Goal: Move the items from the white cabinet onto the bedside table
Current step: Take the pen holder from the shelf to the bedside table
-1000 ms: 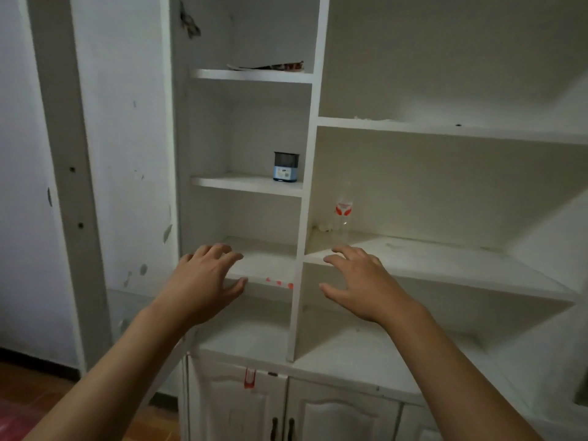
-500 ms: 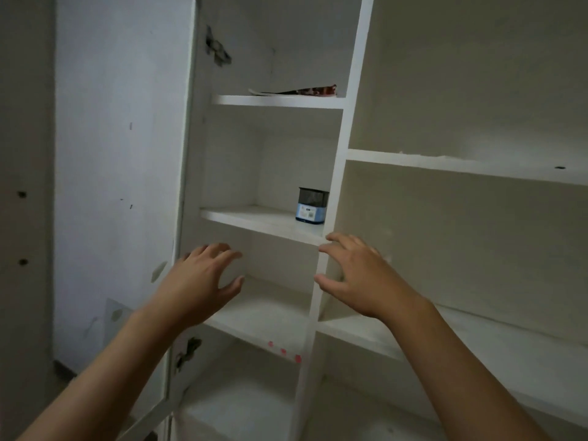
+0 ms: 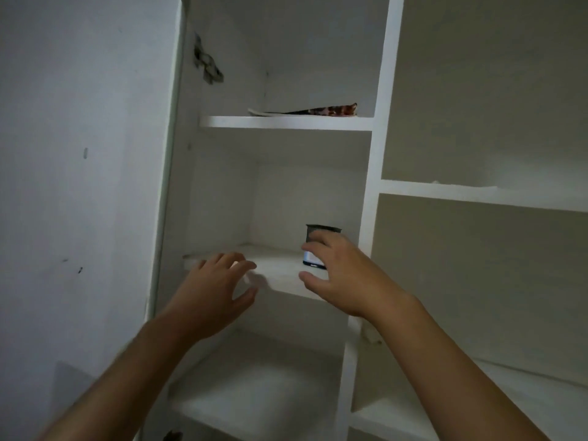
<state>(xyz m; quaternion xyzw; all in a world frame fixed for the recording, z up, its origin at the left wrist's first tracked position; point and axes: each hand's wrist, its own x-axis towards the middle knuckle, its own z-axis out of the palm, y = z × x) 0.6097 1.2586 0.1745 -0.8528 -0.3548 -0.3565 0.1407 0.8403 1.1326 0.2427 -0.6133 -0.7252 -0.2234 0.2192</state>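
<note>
**Both hands raised to the middle shelf, right one at the small can**

Nearest, two bare forearms rise from the bottom edge toward the white cabinet (image 3: 378, 154). The left hand (image 3: 216, 291) is spread wide, fingers relaxed and thumb out, holding nothing; it hovers at the near left edge of the middle shelf (image 3: 280, 268), and whether it touches the shelf cannot be told. The right hand (image 3: 343, 275) is also open, fingers loosely arched over the front of the small can (image 3: 321, 232), thumb low and apart. Whether the fingertips touch the can cannot be told; they are not closed round it.

The can, dark on top with a blue and white label, stands upright at the right end of that shelf, beside the upright divider. Farther up, a flat patterned packet (image 3: 318, 110) lies on the upper shelf.

Half a second ago the right hand was lower, at the divider below the can; the left was below the shelf edge. Both have since come up.
</note>
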